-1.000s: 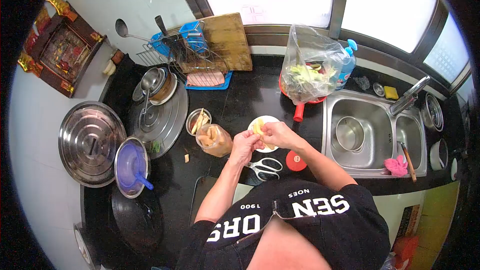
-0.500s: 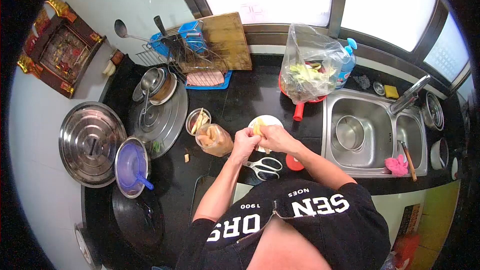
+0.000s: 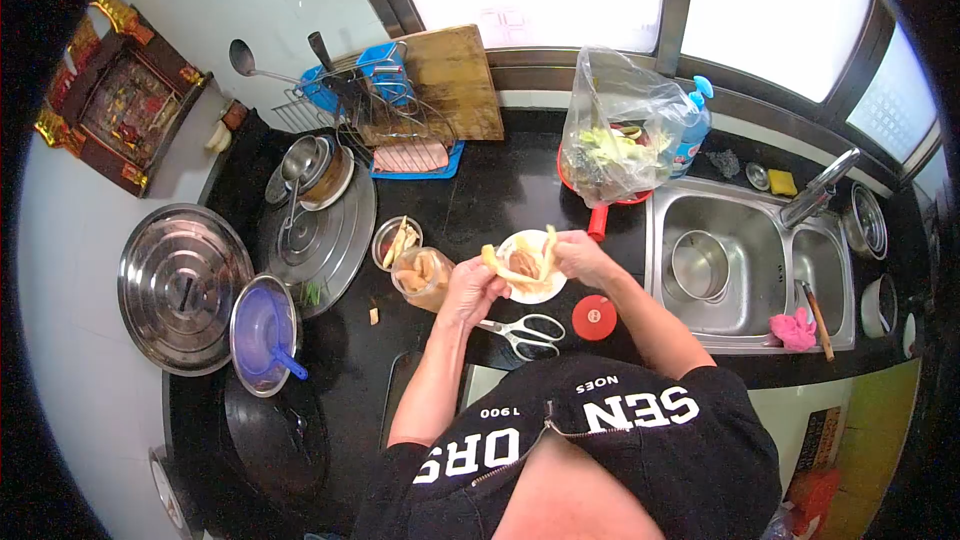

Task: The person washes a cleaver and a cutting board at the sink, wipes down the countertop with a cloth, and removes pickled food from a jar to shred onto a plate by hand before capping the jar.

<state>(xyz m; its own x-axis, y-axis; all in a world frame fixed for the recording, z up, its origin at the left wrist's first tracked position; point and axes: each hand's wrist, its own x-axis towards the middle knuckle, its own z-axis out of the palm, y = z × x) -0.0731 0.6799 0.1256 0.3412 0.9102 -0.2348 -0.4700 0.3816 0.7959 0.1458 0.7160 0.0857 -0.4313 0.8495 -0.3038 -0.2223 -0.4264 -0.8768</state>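
Observation:
A pale yellow strip of food point(image 3: 518, 281) hangs in a curve between my hands, above a white bowl point(image 3: 553, 292) with something brown inside. My left hand point(image 3: 477, 289) pinches its left end, and my right hand point(image 3: 580, 257) pinches the right end. Beside my left hand is a clear plastic jar point(image 3: 422, 278) of light brown pieces. Behind the jar, a small metal bowl point(image 3: 384, 244) contains pale strips. White-handled scissors point(image 3: 528, 337) lie in front of the bowl, with a round red lid point(image 3: 595, 318) to their right.
A red colander point(image 3: 598, 222) with a plastic bag of greens point(image 3: 620, 152) stands behind, left of the sink point(image 3: 719, 325). A rack point(image 3: 380, 105), cutting board point(image 3: 470, 80) and blue tray point(image 3: 452, 166) are at the back. Metal lids point(image 3: 185, 290) and a purple basin point(image 3: 262, 330) are left.
My hands have moved apart, from close together over the bowl to either side of it. The strip is now spread between them, and the bowl's brown contents and the red lid show fully.

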